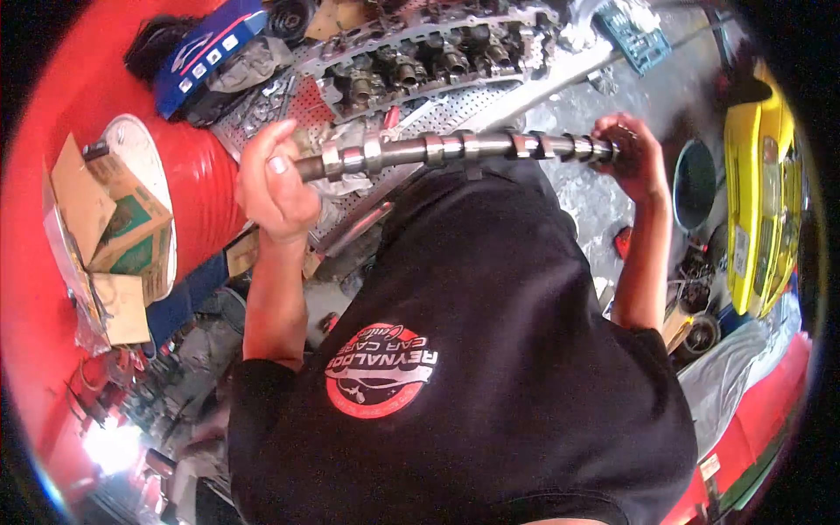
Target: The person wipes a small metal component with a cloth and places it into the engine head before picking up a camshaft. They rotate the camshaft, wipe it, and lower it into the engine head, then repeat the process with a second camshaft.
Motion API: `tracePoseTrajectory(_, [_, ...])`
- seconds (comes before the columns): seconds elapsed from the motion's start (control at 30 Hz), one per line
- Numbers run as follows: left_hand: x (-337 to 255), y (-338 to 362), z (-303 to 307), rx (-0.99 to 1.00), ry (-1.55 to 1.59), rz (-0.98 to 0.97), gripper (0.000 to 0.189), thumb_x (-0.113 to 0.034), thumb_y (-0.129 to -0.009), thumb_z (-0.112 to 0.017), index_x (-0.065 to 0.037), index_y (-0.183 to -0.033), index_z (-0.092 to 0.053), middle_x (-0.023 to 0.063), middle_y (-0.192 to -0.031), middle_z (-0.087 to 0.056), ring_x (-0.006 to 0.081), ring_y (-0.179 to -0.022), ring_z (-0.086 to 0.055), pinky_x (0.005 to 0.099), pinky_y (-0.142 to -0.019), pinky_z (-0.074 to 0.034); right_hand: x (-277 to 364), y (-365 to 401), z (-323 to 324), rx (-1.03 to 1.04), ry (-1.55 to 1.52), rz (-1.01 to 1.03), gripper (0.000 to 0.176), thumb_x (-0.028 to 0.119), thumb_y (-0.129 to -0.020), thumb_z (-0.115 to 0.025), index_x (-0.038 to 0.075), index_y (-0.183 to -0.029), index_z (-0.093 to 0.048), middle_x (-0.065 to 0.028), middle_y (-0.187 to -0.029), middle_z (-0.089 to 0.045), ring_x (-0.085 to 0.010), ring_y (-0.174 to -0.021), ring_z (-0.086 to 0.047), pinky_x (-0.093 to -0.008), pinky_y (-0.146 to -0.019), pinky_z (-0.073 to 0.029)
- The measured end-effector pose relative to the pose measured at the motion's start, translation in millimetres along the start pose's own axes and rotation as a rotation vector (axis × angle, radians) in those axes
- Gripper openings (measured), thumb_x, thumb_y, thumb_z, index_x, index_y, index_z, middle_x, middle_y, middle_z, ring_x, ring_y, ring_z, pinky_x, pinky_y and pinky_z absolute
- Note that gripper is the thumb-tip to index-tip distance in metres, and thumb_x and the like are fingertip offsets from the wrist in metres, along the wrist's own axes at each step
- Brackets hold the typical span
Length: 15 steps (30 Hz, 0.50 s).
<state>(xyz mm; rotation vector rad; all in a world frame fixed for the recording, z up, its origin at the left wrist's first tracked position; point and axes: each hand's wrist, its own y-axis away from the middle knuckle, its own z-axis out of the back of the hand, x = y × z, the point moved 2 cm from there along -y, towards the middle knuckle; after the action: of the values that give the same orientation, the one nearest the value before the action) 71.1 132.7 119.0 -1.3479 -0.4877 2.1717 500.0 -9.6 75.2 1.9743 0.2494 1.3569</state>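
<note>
A metal camshaft (446, 149) with several shiny lobes lies crosswise in front of my black shirt, held up at both ends. My left hand (276, 188) is closed around its left end, with the thumb and index finger pointing up. At the other end, my right hand (632, 156) has its fingers wrapped around the shaft, and that tip is hidden in the grip. Just beyond the camshaft, a cylinder head (420, 66) rests on a perforated metal bench top (459, 107), apart from both hands.
To the left stands a red drum (203, 184) with torn cardboard boxes (131, 219) on top. A blue box (210, 57) is at the back left, and a teal tray (634, 39) at the back right. A yellow car (761, 192) is at far right, near a dark round basin (694, 185).
</note>
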Motion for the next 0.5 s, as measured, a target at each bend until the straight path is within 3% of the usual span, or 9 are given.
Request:
tracePoseTrajectory(0.03, [1,3,0,0.008,-0.015,-0.032,0.039,-0.02,-0.094,-0.038,0.011,-0.107,-0.057,0.0134,-0.073,-0.061,0.0175,-0.064,-0.054,0.0298,-0.065,-0.046,-11,-5,1,0.081,-0.116,0.049,0.031,0.034,-0.086,-0.05,0.006,-0.093,-0.059,-0.0049,-0.084,-0.059,-0.0147,-0.071,-0.055,-0.0246,-0.053,-0.041])
tracePoseTrajectory(0.07, [2,5,1,0.014,-0.04,-0.062,0.039,-0.02,-0.093,-0.038,0.011,-0.106,-0.057,0.0136,-0.073,-0.061,0.0178,-0.064,-0.054,0.0303,-0.066,-0.047,-17,-5,2,-0.015,-0.18,0.112,0.024,0.024,-0.081,-0.051,0.004,-0.092,-0.057,-0.0064,-0.086,-0.056,-0.0161,-0.075,-0.053,-0.0277,-0.06,-0.043])
tracePoseTrajectory(0.17, [7,14,4,-0.009,-0.026,-0.022,0.042,-0.021,-0.093,-0.037,0.012,-0.113,-0.053,0.0127,-0.072,-0.058,0.0208,-0.071,-0.058,0.032,-0.065,-0.048,-20,-8,10,0.199,-0.347,0.374,0.029,0.016,-0.071,-0.052,-0.002,-0.094,-0.053,-0.0094,-0.09,-0.05,-0.0207,-0.086,-0.05,-0.0319,-0.081,-0.04])
tracePoseTrajectory(0.2, [11,15,0,-0.024,0.021,-0.008,0.043,-0.021,-0.094,-0.037,0.013,-0.115,-0.052,0.0126,-0.072,-0.058,0.0214,-0.073,-0.059,0.0323,-0.065,-0.048,-18,-8,10,0.188,-0.381,0.438,0.03,0.016,-0.07,-0.052,-0.002,-0.094,-0.053,-0.0097,-0.091,-0.05,-0.0211,-0.087,-0.049,-0.0319,-0.08,-0.04])
tracePoseTrajectory(0.33, [19,29,-13,-0.044,0.508,0.567,0.042,-0.023,-0.099,-0.031,0.009,-0.116,-0.051,0.0122,-0.081,-0.059,0.0248,-0.082,-0.059,0.0346,-0.061,-0.049,-4,8,11,0.197,-0.385,0.69,0.035,0.015,-0.064,-0.058,-0.001,-0.094,-0.05,-0.0105,-0.091,-0.046,-0.0235,-0.088,-0.045,-0.033,-0.08,-0.037])
tracePoseTrajectory(0.37, [24,32,-13,0.035,0.518,0.567,0.043,-0.026,-0.1,-0.031,0.007,-0.115,-0.054,0.0141,-0.086,-0.061,0.025,-0.081,-0.061,0.035,-0.057,-0.049,3,12,10,0.194,-0.328,0.746,0.035,0.015,-0.064,-0.059,-0.001,-0.094,-0.051,-0.0109,-0.091,-0.046,-0.0236,-0.087,-0.046,-0.0332,-0.08,-0.038])
tracePoseTrajectory(0.5, [50,48,-23,0.056,0.739,0.98,0.045,-0.03,-0.1,-0.036,0.009,-0.111,-0.056,0.0172,-0.094,-0.064,0.0248,-0.075,-0.064,0.0353,-0.054,-0.051,16,29,11,0.184,-0.15,0.853,0.034,0.016,-0.066,-0.061,-0.002,-0.094,-0.053,-0.0124,-0.092,-0.048,-0.0239,-0.086,-0.047,-0.0338,-0.077,-0.039])
